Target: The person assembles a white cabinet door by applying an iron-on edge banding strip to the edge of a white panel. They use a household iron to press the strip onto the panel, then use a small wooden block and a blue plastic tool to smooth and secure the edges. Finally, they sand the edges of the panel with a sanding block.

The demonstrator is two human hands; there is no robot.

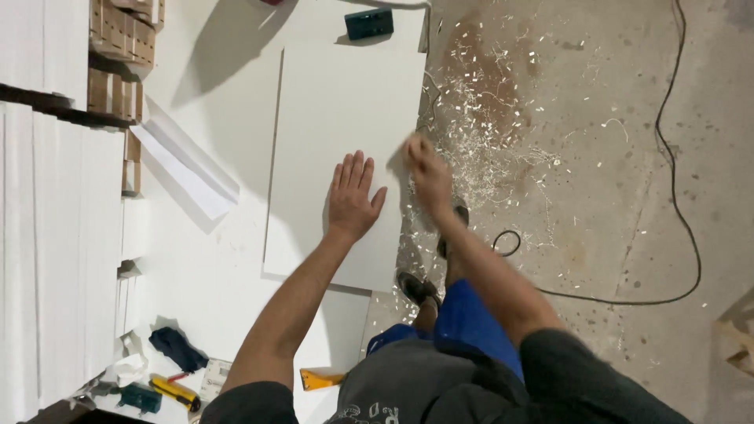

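Observation:
A white rectangular panel (345,118) lies flat on a larger white work surface (228,102). My left hand (353,196) rests open and flat on the panel near its right edge, fingers spread. My right hand (426,169) is at the panel's right edge, blurred by motion; its fingers look closed, and I cannot tell whether it holds anything. Below the edge, shavings (487,118) litter the concrete floor.
A dark green block (369,23) sits at the panel's far end. A white strip (184,165) lies to the left, beside stacked white boards (55,235). A yellow utility knife (177,391), a dark cloth (179,349) and a yellow piece (320,379) lie near me. A black cable (675,157) loops over the floor.

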